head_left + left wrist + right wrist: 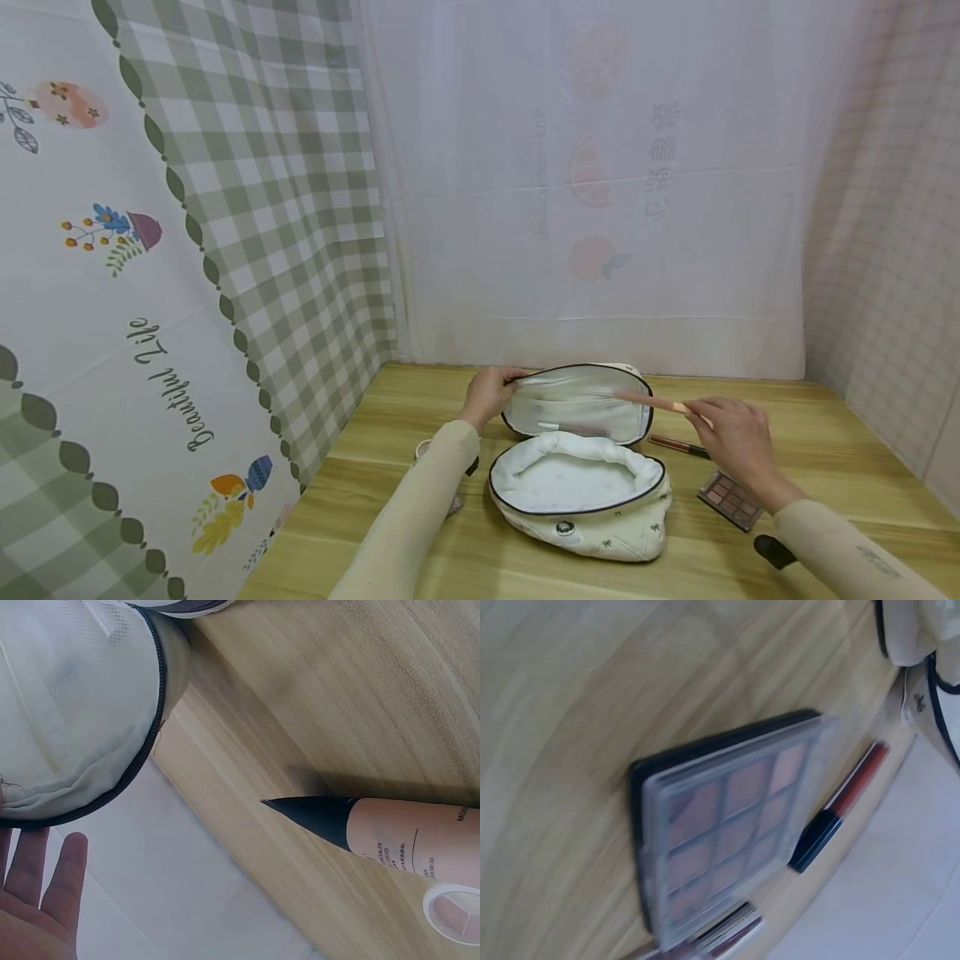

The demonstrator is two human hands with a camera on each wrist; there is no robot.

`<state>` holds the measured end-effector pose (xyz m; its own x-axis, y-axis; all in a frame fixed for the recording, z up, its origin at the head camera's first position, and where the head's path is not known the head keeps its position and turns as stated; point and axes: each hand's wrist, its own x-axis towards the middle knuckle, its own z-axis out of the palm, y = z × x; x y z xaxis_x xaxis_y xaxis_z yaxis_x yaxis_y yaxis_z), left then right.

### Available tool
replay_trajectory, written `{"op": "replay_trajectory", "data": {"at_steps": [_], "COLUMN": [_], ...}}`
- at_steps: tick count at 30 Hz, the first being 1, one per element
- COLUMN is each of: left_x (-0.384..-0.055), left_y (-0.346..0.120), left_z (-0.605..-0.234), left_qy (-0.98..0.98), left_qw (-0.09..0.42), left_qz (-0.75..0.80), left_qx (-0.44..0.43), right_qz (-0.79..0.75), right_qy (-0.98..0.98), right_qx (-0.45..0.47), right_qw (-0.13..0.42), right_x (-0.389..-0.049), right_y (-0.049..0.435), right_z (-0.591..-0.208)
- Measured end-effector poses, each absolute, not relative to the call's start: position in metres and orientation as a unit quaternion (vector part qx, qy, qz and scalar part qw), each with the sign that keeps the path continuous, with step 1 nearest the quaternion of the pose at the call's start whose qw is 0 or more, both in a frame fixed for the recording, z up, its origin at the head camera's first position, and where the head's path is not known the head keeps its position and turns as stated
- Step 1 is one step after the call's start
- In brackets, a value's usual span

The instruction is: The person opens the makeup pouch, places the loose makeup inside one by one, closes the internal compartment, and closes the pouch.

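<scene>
A cream quilted makeup bag (588, 540) with dark zipper edging stands unzipped, its lid (577, 392) raised behind it. My left hand (491, 394) pinches the lid's left rim; in the left wrist view its fingers (64, 881) lie behind the edge. The lid has a mesh pocket, with something dusky showing low in it. My right hand (731, 433) pinches a slim pink stick (651, 402) with a paler band, its far end overlapping the lid's opening; I cannot tell its kind. The right wrist view shows neither the stick nor the fingers. White padded lining fills the bag's mouth.
Right of the bag lie an eyeshadow palette (730, 500) and a reddish lip gloss tube (678, 447); another clear tube (731, 930) sits by the palette. On the left are a peach concealer tube (409, 832) with a black pointed cap and a round compact (457, 915). Curtains hang around the table.
</scene>
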<state>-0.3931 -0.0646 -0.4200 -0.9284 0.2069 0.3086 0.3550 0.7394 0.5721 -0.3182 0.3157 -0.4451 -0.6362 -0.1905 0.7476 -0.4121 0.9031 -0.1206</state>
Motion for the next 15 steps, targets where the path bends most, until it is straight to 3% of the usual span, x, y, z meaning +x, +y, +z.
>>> {"op": "replay_trajectory", "data": {"at_steps": [15], "left_x": [-0.395], "left_y": [-0.066], "left_z": [-0.421], "left_qy": [-0.917], "left_qw": [0.11], "left_qz": [-0.353], "left_qx": [-0.148], "right_qz": [0.139], "right_qy": [-0.883], "right_qx": [0.188], "right_qw": [0.406], "right_x": [-0.326], "right_y": [0.281], "right_z": [-0.438]}}
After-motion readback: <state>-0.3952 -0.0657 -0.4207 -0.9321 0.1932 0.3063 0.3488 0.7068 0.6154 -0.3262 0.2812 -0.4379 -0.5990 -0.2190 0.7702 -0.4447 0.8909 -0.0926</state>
